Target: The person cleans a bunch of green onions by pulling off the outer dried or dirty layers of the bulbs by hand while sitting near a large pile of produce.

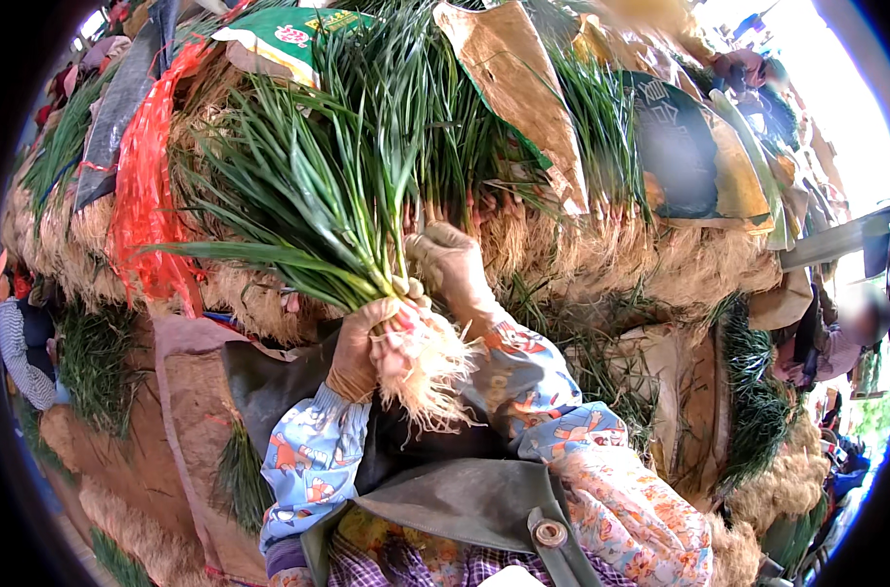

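My left hand (pixel 359 344), in a tan glove, is wrapped round a bunch of green onions (pixel 313 196). Their pinkish bulbs and long pale roots hang out below the fist, and the leaves fan up and to the left. Just to the right and slightly higher is my gloved right hand (pixel 449 262), its fingers curled together beside the stems. Whatever is between those fingertips, if anything, is too small to make out. Behind both hands lies a long heap of the same onions (pixel 465 147), leaves up and roots (pixel 611 256) toward me.
Brown paper sheets (pixel 513 83) and a dark printed sack (pixel 675 147) lie over the heap. Red plastic strands (pixel 156 186) hang at left. A grey-green apron (pixel 455 504) covers my lap. Other people sit at the far left (pixel 29 342) and right (pixel 822 347).
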A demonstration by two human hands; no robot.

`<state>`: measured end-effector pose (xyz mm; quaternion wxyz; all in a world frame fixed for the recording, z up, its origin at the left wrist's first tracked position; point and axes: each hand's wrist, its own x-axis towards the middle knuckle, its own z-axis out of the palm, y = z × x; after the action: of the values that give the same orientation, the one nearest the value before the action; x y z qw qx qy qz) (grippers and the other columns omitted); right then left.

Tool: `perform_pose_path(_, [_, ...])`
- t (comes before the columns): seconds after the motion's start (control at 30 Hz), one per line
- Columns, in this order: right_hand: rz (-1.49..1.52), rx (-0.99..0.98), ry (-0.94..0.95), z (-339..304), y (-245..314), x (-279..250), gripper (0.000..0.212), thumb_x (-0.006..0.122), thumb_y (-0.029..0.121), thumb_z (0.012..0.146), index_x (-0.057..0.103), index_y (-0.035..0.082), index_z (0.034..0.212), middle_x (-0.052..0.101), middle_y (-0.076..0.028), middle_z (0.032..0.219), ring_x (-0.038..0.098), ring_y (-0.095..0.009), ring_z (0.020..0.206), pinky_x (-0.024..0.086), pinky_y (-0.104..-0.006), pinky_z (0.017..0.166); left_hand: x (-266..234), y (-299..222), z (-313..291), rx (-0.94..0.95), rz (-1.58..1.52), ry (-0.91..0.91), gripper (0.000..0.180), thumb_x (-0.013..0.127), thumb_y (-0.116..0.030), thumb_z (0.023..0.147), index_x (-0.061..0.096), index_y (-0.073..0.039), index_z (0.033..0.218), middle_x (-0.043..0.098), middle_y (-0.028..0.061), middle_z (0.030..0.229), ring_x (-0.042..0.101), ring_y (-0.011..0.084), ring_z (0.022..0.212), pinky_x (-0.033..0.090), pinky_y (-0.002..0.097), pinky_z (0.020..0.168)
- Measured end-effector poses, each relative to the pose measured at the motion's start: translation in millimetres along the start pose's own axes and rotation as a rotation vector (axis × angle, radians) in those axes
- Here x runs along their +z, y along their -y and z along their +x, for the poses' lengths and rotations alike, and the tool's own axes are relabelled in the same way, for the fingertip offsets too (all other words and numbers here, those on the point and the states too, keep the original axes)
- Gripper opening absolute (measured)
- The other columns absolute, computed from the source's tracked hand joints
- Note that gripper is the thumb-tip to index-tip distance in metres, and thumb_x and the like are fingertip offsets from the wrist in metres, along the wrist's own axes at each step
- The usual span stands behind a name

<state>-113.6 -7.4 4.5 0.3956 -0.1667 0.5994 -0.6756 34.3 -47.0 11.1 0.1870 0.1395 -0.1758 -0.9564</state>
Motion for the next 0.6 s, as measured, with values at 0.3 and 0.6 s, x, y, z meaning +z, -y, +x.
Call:
perform_pose_path(0.3, [-1.406, 0.100, 0.703, -5, 3, -101, 0.017, 0.055, 0.026, 0.081, 0.060, 0.010, 0.087, 0.061, -0.010, 0.068, 0.060, -0.020, 0.063, 0.049, -0.0317, 0.062, -2, -11, -6, -0.138, -0.119, 0.034, 0.051, 0.060, -0.017, 0.078, 0.040, 0.006, 0.119, 0.055, 0.0110, 0.094, 0.051, 0.0150, 0.087, 0.044, 0.0290, 0.079])
perform_pose_path(0.6, [-0.938, -0.183, -0.056, 36, 46, -66, 0.027, 0.057, 0.031, 0.084, 0.063, 0.005, 0.081, 0.056, -0.007, 0.060, 0.056, -0.018, 0.057, 0.045, -0.0314, 0.055, 19, 6, 3, -0.009, 0.038, -0.025, 0.045, 0.062, -0.012, 0.076, 0.044, 0.001, 0.116, 0.055, 0.0148, 0.099, 0.055, 0.0229, 0.092, 0.049, 0.0296, 0.073])
